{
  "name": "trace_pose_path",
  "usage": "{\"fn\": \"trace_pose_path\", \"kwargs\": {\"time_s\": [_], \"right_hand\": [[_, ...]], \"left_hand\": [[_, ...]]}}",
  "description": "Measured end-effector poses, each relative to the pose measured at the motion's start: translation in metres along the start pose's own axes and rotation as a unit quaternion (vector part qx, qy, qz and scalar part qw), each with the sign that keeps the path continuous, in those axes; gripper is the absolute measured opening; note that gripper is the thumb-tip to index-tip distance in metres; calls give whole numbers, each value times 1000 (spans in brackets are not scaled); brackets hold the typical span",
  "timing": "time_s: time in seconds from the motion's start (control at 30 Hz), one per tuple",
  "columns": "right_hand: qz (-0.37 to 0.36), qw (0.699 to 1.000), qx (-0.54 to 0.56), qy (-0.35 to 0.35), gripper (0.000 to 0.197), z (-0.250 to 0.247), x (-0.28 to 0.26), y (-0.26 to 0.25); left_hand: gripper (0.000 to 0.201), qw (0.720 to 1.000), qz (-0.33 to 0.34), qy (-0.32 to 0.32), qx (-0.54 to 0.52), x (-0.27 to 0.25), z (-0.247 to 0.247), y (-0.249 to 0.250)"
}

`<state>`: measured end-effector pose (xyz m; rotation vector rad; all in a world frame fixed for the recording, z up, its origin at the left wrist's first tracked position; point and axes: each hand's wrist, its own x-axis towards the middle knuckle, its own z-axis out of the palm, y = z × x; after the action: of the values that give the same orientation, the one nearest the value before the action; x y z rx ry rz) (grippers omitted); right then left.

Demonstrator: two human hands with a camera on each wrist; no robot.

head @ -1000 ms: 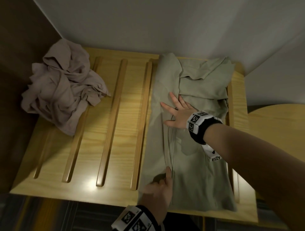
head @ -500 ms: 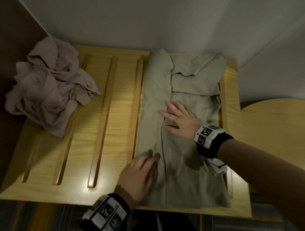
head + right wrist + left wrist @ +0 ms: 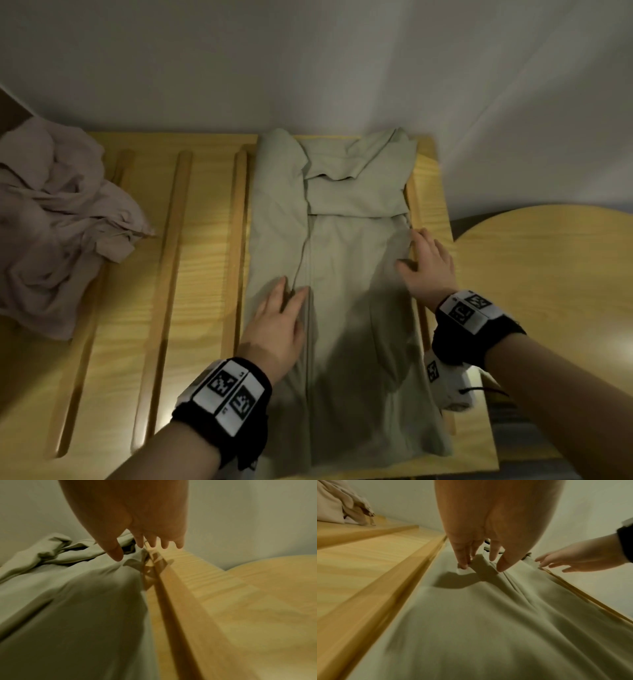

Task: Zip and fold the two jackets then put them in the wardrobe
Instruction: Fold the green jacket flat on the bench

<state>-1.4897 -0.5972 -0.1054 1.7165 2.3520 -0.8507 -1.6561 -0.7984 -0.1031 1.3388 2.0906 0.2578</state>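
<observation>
Right hand point(image 3: 428, 267) now at jacket point(image 3: 342, 274) edge.

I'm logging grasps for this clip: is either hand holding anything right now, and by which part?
Nothing is held. The left hand lies flat on the green jacket near its centre seam; the right hand, fingers straight, is at the jacket's right edge.

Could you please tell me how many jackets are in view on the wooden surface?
2: a green jacket laid flat on the right under both hands, and a crumpled mauve jacket at the far left. None seems hidden.
</observation>
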Motion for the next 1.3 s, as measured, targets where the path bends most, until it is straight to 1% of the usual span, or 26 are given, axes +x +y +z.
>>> {"fn": "trace_pose_path", "kwargs": {"time_s": [0.07, 0.17, 0.27, 0.33, 0.4, 0.43, 0.53, 0.6, 0.67, 0.8, 0.83, 0.97, 1.07, 1.17, 1.3], "right_hand": [[18, 999, 36, 0, 62, -6, 4, 8], [18, 997, 71, -1, 56, -10, 11, 13], [1, 999, 35, 0, 53, -13, 21, 11], [-5, 1000, 0, -7, 52, -18, 31, 9], [4, 1000, -13, -16, 52, -26, 44, 6], [13, 1000, -12, -18, 52, -30, 50, 4], [28, 999, -12, -21, 53, -37, 67, -2], [28, 999, -17, -30, 51, -39, 77, -5], [30, 999, -21, -34, 51, -41, 87, -8], [30, 999, -13, -30, 52, -48, 112, -14], [28, 999, -13, -28, 53, -49, 119, -16], [30, 999, -5, -25, 60, -54, 148, -25], [38, 999, -6, -4, 64, -55, 167, -31], [19, 1000, -12, 7, 62, -59, 180, -37], [-25, 1000, -8, 7, 70, -67, 191, -44]], "left_hand": [[54, 1000, 3, 10, -21, 10, -5, 0], [48, 999, 34, 12, -40, 24, -16, -2], [48, 995, 92, -39, -28, 31, -25, 1], [47, 989, 138, -54, -29, 37, -29, 6], [45, 985, 166, -38, -34, 44, -33, 10], [45, 985, 167, -17, -39, 50, -36, 10], [50, 990, 117, 68, -43, 70, -47, 6], [55, 992, 79, 94, -19, 86, -56, -1], [59, 995, 56, 82, 17, 102, -65, -9], [66, 995, 58, 36, 76, 129, -80, -15], [66, 995, 57, 34, 76, 135, -82, -14], [68, 996, 35, 62, 51, 159, -91, -9], [79, 996, 12, 37, 82, 175, -98, -6], [83, 990, 3, 14, 138, 185, -104, -4], [85, 989, -7, -8, 147, 190, -112, -1]]}}
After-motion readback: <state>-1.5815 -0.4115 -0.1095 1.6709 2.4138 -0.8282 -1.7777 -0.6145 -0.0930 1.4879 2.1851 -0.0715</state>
